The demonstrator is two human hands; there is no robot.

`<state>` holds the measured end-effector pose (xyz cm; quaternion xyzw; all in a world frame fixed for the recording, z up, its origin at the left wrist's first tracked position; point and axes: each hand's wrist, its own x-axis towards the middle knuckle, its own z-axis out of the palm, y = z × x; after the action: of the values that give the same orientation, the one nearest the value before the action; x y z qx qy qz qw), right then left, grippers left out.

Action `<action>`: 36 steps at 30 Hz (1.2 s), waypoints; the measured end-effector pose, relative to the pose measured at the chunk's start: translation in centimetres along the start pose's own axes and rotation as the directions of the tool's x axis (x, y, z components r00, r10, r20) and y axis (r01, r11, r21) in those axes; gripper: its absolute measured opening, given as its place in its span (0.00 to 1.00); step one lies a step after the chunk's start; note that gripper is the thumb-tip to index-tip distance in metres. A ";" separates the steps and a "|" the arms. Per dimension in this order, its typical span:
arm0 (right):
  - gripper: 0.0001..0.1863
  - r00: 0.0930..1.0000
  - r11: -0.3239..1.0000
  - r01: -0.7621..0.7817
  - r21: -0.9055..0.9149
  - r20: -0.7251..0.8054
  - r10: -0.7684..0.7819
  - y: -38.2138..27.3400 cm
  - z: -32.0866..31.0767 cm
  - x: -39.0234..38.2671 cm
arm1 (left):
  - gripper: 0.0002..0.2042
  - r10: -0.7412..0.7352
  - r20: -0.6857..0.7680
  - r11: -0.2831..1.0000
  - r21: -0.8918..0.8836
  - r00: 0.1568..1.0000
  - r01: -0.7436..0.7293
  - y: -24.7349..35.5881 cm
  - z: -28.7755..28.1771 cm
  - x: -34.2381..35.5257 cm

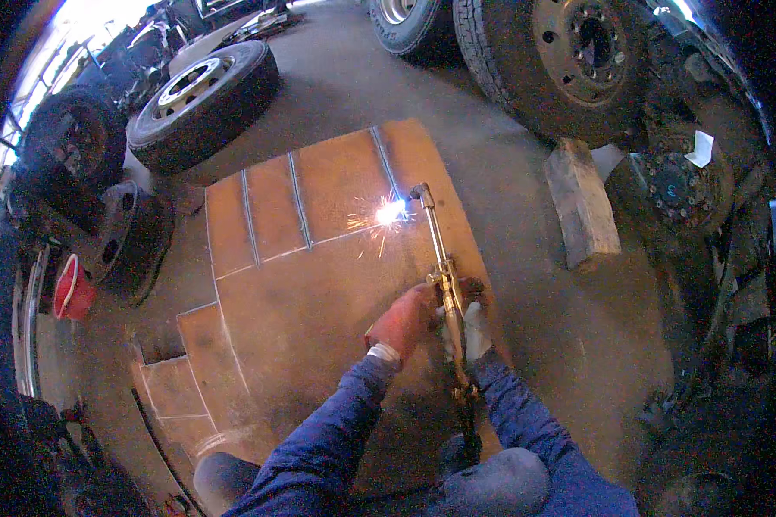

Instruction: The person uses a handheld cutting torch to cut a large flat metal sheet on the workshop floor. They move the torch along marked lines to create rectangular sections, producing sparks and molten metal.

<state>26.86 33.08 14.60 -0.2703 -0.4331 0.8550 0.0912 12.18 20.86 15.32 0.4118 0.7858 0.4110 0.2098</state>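
Note:
A brass cutting torch point(450, 297) is held in both of my gloved hands, its long tube reaching away from me to a bent head. My left hand point(409, 317), in a red glove with a white cuff, closes round the torch body from the left. On the other side my right hand point(475, 329), in a pale glove, grips the same body. At the tip a bright flame point(391, 212) throws sparks onto a rust-brown steel plate point(336, 302). Its glare hides the exact spot. Several dark cut lines and chalk lines run across the plate's far part.
A wooden block point(583, 205) lies on the floor right of the plate. Large truck wheels point(203, 103) stand or lean at the far left and far right. A red bucket point(75, 289) sits at the left, near a metal rim point(125, 233). My knees point(500, 487) are close to the plate.

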 end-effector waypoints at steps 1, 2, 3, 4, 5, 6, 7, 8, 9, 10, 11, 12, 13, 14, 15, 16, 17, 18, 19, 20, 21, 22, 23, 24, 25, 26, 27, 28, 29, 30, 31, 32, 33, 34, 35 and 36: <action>0.40 0.999 0.995 -0.003 -0.097 -0.055 -0.002 -0.5 0.1 -0.2 | 0.17 0.015 -0.006 1.000 0.001 1.000 -0.015 0.4 0.0 0.5; 0.40 0.992 0.985 0.018 -0.171 -0.120 -0.039 -0.5 0.1 0.0 | 0.17 0.030 -0.017 1.000 0.004 0.999 -0.030 0.3 0.3 1.0; 0.39 0.985 0.972 0.029 -0.233 -0.156 -0.066 -1.0 0.5 -0.2 | 0.17 0.042 -0.073 0.999 0.011 0.996 -0.041 0.6 -0.1 1.6; 0.37 0.974 0.985 -0.046 -0.163 -0.225 0.008 -1.2 0.9 -0.2 | 0.17 0.044 0.015 0.999 0.003 0.999 -0.045 0.8 -0.4 2.0; 0.36 0.975 0.985 0.115 -0.128 -0.175 -0.136 -1.5 1.2 -0.5 | 0.17 0.056 0.064 0.996 0.059 0.996 -0.060 0.9 -0.9 2.4; 0.34 0.969 0.970 0.213 -0.119 -0.104 -0.226 -1.7 1.5 -0.6 | 0.17 0.165 0.072 0.983 0.063 0.984 -0.170 0.9 -1.3 2.7; 0.33 0.984 0.985 0.136 -0.103 -0.100 -0.146 -1.9 1.6 -0.8 | 0.18 0.233 -0.033 0.970 0.077 0.972 -0.230 0.8 -1.6 2.9; 0.33 0.990 0.994 -0.006 -0.109 -0.139 -0.009 -2.1 1.7 -1.1 | 0.18 0.250 -0.027 0.966 0.069 0.968 -0.248 0.7 -2.0 2.9; 0.33 0.997 0.993 0.062 -0.105 -0.044 -0.067 -2.2 1.6 -1.1 | 0.18 0.259 0.018 0.964 0.053 0.966 -0.260 0.4 -1.9 2.9; 0.33 0.996 0.991 0.071 -0.111 -0.037 -0.076 -2.3 1.6 -1.3 | 0.18 0.262 0.070 0.964 0.025 0.963 -0.264 0.4 -1.7 2.5; 0.33 0.997 0.990 0.064 -0.128 -0.029 -0.068 -2.2 1.4 -1.3 | 0.18 0.263 0.123 0.965 -0.010 0.957 -0.263 0.2 -1.4 2.2; 0.30 0.995 0.983 0.097 -0.154 -0.006 -0.099 -2.0 1.3 -1.2 | 0.18 0.329 0.156 0.944 -0.071 0.931 -0.321 0.1 -1.0 1.9; 0.29 0.993 0.978 0.108 -0.180 -0.034 -0.116 -1.7 1.2 -1.2 | 0.18 0.220 0.162 0.974 0.014 0.962 -0.225 0.1 -0.7 1.7; 0.29 0.990 0.969 0.116 -0.217 -0.057 -0.131 -1.3 1.1 -0.9 | 0.18 0.171 0.145 0.980 0.081 0.975 -0.184 -0.1 -0.7 1.6; 0.28 0.987 0.957 0.139 -0.253 -0.046 -0.156 -0.9 1.1 -0.8 | 0.18 0.056 0.174 0.983 0.161 0.983 -0.084 0.0 -1.0 1.6; 0.23 0.987 0.949 0.061 -0.309 -0.122 -0.103 -0.4 1.0 -0.5 | 0.18 0.089 -0.027 0.988 0.133 0.996 -0.085 0.1 -1.5 1.8; 0.22 0.975 0.937 0.033 -0.348 -0.196 -0.107 0.1 1.0 -0.3 | 0.18 0.118 -0.188 0.989 0.110 0.975 -0.099 0.4 -2.1 2.1; 0.20 0.972 0.960 0.079 -0.269 -0.192 -0.134 0.6 1.0 -0.1 | 0.17 0.073 -0.195 0.993 0.104 0.978 -0.053 0.9 -2.9 2.7; 0.18 0.954 0.939 0.155 -0.308 -0.199 -0.223 0.9 1.0 0.0 | 0.16 0.027 -0.202 0.995 0.097 0.979 -0.007 1.4 -4.0 3.2; 0.17 0.929 0.909 0.226 -0.350 -0.205 -0.310 1.1 0.9 -0.1 | 0.15 0.128 -0.350 0.991 0.075 0.928 -0.109 2.3 -4.4 3.6; 0.16 0.885 0.812 0.344 -0.472 -0.126 -0.448 1.0 0.9 -0.1 | 0.14 0.118 -0.284 0.993 0.032 0.952 -0.114 3.6 -4.3 3.9; 0.16 0.855 0.718 0.395 -0.574 -0.058 -0.516 0.8 0.9 -0.6 | 0.13 0.155 -0.293 0.987 -0.002 0.943 -0.163 4.8 -4.2 4.2; 0.15 0.879 0.735 0.380 -0.563 -0.027 -0.475 0.5 1.0 -0.7 | 0.12 0.192 -0.309 0.977 -0.032 0.931 -0.212 6.0 -4.0 4.5; 0.15 0.925 0.777 0.303 -0.552 -0.027 -0.380 0.1 1.0 -1.3 | 0.11 0.230 -0.332 0.963 -0.056 0.915 -0.263 7.1 -3.6 4.8; 0.16 0.938 0.799 0.277 -0.534 -0.029 -0.345 -0.3 1.3 -1.4 | 0.12 0.061 -0.295 0.905 -0.386 0.953 -0.177 7.9 -3.3 5.1; 0.16 0.951 0.820 0.250 -0.516 -0.030 -0.309 -0.6 1.4 -1.8 | 0.13 -0.087 -0.201 0.738 -0.671 0.976 -0.072 8.7 -2.9 5.3; 0.17 0.942 0.828 0.271 -0.490 -0.041 -0.333 -0.7 1.7 -1.7 | 0.14 -0.191 -0.056 0.445 -0.895 0.980 0.036 9.2 -2.6 5.5; 0.17 0.934 0.835 0.288 -0.469 -0.053 -0.352 -0.7 1.7 -1.8 | 0.15 -0.288 0.040 0.230 -0.967 0.957 0.110 9.5 -2.3 5.7; 0.17 0.926 0.841 0.306 -0.447 -0.064 -0.371 -0.4 1.8 -1.6 | 0.16 -0.246 0.009 0.254 -0.964 0.969 0.073 9.7 -2.1 5.7; 0.17 0.920 0.845 0.322 -0.427 -0.071 -0.386 0.0 1.8 -1.5 | 0.17 -0.265 0.007 0.286 -0.954 0.964 0.086 9.9 -1.9 5.7; 0.17 0.912 0.847 0.340 -0.408 -0.076 -0.403 0.7 1.5 -1.3 | 0.18 -0.282 0.003 0.317 -0.943 0.959 0.096 9.9 -1.9 5.7; 0.18 0.903 0.834 0.345 -0.431 -0.092 -0.421 1.5 1.2 -1.0 | 0.19 -0.300 -0.003 0.347 -0.932 0.954 0.106 9.8 -1.9 5.6; 0.19 0.893 0.821 0.348 -0.454 -0.107 -0.438 2.4 0.6 -0.7 | 0.20 -0.320 -0.010 0.377 -0.919 0.948 0.117 9.8 -1.9 5.5; 0.19 0.890 0.814 0.303 -0.495 -0.160 -0.428 3.4 0.1 -0.4 | 0.21 -0.314 -0.008 0.381 -0.917 0.949 0.118 9.6 -2.0 5.3; 0.20 0.872 0.775 0.362 -0.518 -0.107 -0.479 4.3 -0.5 -0.1 | 0.22 -0.302 -0.053 0.483 -0.869 0.952 0.105 9.4 -2.1 5.2; 0.21 0.861 0.742 0.374 -0.556 -0.091 -0.501 5.1 -1.1 0.1 | 0.22 -0.263 -0.085 0.558 -0.826 0.961 0.080 9.1 -2.2 5.2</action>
<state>27.74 30.79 9.98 -0.2735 -0.6853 0.6210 0.2644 12.04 26.99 24.04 0.1470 0.5614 0.7421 0.3353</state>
